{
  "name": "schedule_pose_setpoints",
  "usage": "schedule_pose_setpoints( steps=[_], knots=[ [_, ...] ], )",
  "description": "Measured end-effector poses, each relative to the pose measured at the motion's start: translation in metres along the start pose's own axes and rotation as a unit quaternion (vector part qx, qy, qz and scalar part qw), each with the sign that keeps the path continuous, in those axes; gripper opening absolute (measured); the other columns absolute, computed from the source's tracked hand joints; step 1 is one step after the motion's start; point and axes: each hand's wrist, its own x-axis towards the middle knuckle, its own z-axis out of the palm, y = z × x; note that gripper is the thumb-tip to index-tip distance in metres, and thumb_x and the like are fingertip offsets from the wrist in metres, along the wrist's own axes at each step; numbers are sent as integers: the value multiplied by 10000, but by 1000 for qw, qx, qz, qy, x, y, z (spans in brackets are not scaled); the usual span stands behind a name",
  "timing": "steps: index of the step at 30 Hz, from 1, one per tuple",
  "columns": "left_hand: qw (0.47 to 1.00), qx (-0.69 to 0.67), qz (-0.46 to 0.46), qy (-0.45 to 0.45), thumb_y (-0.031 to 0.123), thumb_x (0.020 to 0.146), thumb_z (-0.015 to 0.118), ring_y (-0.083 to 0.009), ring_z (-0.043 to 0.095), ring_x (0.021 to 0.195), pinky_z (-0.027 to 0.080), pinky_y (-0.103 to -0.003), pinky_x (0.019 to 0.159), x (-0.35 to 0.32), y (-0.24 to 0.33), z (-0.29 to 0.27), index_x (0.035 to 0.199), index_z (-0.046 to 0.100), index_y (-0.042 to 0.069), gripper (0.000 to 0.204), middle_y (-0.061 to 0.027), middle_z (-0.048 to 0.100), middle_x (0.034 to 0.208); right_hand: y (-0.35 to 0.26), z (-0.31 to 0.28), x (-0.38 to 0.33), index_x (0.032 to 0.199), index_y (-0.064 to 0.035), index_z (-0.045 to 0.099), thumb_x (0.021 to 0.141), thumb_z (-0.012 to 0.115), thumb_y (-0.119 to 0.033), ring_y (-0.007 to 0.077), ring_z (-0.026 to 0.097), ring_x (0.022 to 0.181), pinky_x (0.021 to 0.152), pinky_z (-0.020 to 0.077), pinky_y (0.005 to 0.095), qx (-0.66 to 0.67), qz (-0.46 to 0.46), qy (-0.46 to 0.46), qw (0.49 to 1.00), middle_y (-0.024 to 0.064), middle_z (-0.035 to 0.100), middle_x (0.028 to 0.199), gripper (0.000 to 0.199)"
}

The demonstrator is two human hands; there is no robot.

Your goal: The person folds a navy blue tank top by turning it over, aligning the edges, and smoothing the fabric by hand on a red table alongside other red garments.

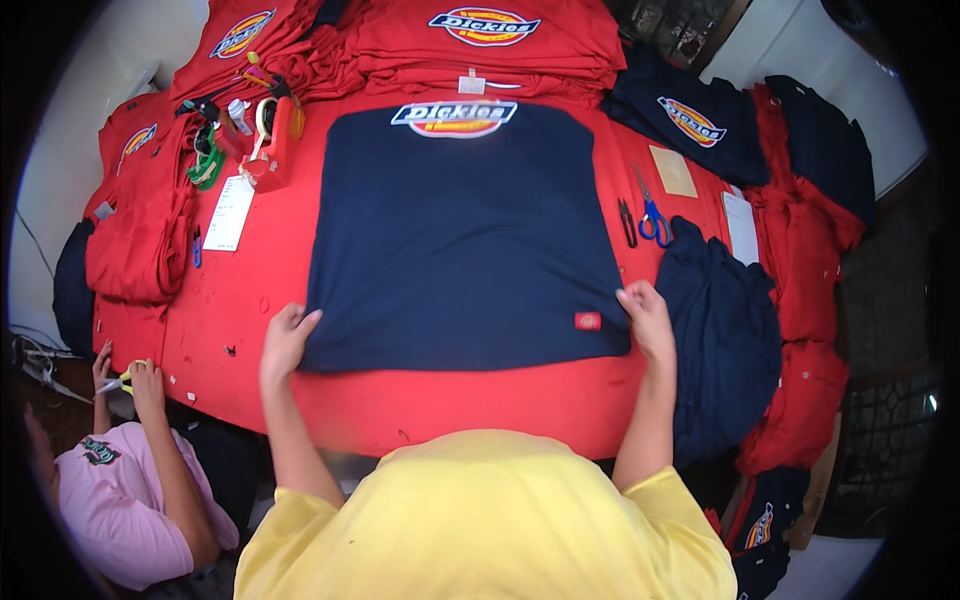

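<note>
Navy cloth lies flat before me: a folded garment (465, 230) in the middle of the red tabletop (235, 310), an oval logo along its far edge. My left hand (287, 336) has thumb and fingers pinched together on its near left corner; my right hand (650, 315) grips the right edge, near a small red patch (587, 321). Beyond that hand lie black thread snips (628, 223) and blue-handled scissors (655, 222), with a crumpled navy garment (718, 335) just beside my right forearm.
</note>
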Motion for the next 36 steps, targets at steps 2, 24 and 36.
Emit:
schedule_pose_setpoints(
  steps=[2, 24, 36],
  knots=[
    [939, -339, 41, -47, 139, 885, 620, -178, 611, 972, 478, -298, 849, -51, 51, -16, 1162, 542, -35, 336, -90, 635, 1055, -40, -24, -52, 937, -70, 531, 831, 678, -57, 39, 449, 690, 635, 357, 190, 202, -36, -14, 979, -50, 487, 775, 181],
    [983, 127, 123, -42, 273, 885, 642, -335, 284, 1405, 275, -409, 1126, -1, 88, 13, 1342, 503, 47, 528, -193, 319, 1504, -39, -3, 23, 1174, -4, 618, 907, 558, -111, 221, 565, 1126, 992, 407, 318, -103, -112, -69, 986, 123, 601, 1210, 293],
    [903, 291, 317, 7, -96, 705, 551, -363, 441, 1225, 358, -466, 1048, -67, 47, 31, 1307, 536, 132, 643, -123, 457, 1337, 1, 65, -89, 1274, -172, 598, 642, 518, 147, 257, 526, 906, 885, 426, 400, -308, -320, -22, 896, 152, 414, 1399, 713]
  ],
)
